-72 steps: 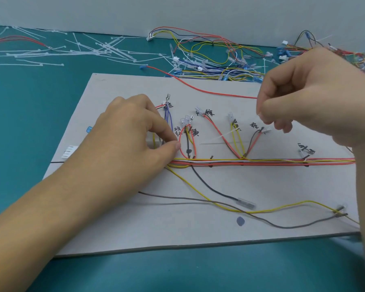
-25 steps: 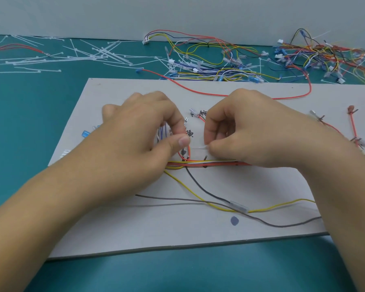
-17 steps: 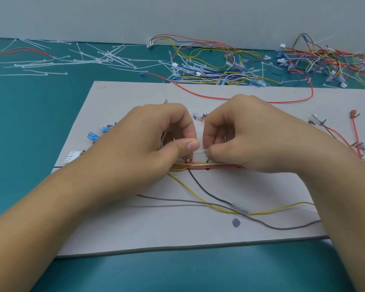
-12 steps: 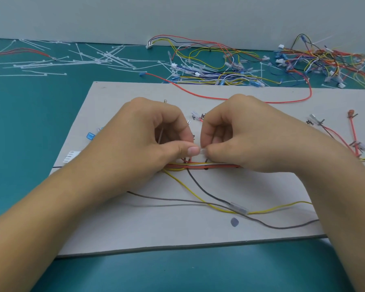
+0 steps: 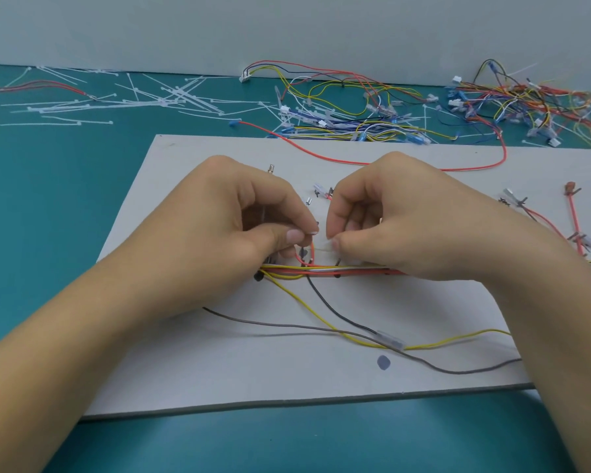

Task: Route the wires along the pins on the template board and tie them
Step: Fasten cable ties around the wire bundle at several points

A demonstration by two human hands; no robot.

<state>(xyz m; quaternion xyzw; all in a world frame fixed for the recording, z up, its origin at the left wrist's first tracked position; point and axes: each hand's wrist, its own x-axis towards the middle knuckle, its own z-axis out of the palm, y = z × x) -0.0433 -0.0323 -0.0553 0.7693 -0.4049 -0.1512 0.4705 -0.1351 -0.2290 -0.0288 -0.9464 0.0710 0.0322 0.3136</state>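
Note:
The grey template board (image 5: 219,380) lies flat on the teal table. A horizontal bundle of red, yellow and white wires (image 5: 325,269) runs across its middle, between small black pins. Both hands meet just above that bundle. My left hand (image 5: 232,230) pinches one end of a thin white cable tie (image 5: 321,248) between thumb and forefinger. My right hand (image 5: 386,216) pinches the other end. The tie sits by a short red wire loop (image 5: 302,261). A yellow wire (image 5: 301,302), a black wire (image 5: 335,310) and a brown wire (image 5: 287,325) trail loose over the front of the board.
Loose white cable ties (image 5: 116,100) are scattered at the back left of the table. A tangle of spare coloured wires (image 5: 372,110) lies at the back centre and right. A long red wire (image 5: 321,155) curves over the board's far edge. Red wires on pins (image 5: 574,216) stand at the right.
My right hand came down from the upper right to the board's middle. Both hands closed in until their fingertips nearly meet on the cable tie.

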